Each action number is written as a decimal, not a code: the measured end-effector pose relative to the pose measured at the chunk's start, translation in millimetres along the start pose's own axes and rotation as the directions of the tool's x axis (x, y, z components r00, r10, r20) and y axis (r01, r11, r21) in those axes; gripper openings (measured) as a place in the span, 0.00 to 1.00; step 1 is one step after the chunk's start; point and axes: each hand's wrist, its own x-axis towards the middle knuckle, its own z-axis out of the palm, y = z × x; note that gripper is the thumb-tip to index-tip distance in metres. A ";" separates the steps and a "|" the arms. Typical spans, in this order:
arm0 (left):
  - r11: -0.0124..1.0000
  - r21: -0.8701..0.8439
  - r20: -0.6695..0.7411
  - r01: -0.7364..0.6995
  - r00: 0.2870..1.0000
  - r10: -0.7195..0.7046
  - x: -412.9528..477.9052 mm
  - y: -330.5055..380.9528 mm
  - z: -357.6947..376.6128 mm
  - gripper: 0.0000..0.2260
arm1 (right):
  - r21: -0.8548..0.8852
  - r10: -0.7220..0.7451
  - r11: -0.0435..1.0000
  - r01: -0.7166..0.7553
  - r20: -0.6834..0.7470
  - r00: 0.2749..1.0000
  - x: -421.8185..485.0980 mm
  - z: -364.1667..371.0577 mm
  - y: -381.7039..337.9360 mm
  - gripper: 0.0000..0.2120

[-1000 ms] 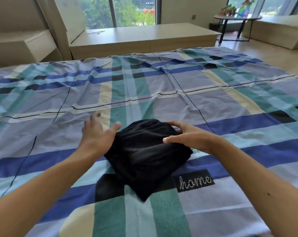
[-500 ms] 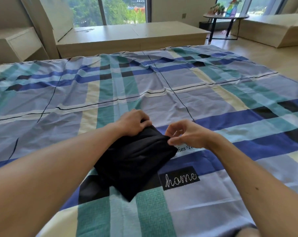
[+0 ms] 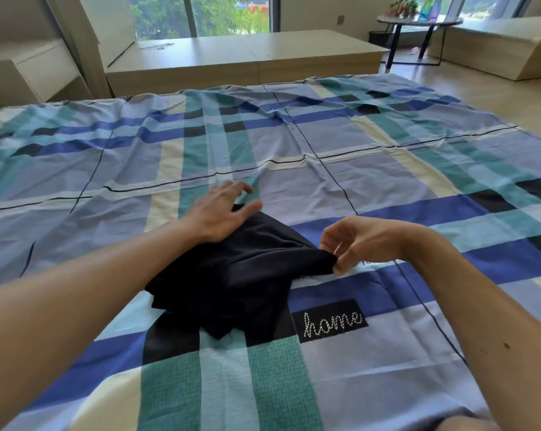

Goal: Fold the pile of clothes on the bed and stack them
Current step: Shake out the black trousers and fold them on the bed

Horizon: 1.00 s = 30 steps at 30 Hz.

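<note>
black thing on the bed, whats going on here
A person is folding a black garment on the plaid bedsheet. The left hand presses flat on its far corner, fingers spread, while the right hand pinches the garment's right corner. It is already folded down to a small bundle, lying just beside the sheet's "home" patch.

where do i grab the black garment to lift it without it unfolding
Take the black garment by its left and right edges, probably, a hand sliding under from each side. It lies flat in folded layers on the bed, so lifting one corner alone would likely let it unfold.
</note>
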 end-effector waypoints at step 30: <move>0.323 -0.663 0.584 0.675 0.736 -0.341 -117.3 -3.6 -24.5 0.20 | 0.675 0.030 0.736 0.053 -0.110 0.993 17.1 81.0 -69.6 0.27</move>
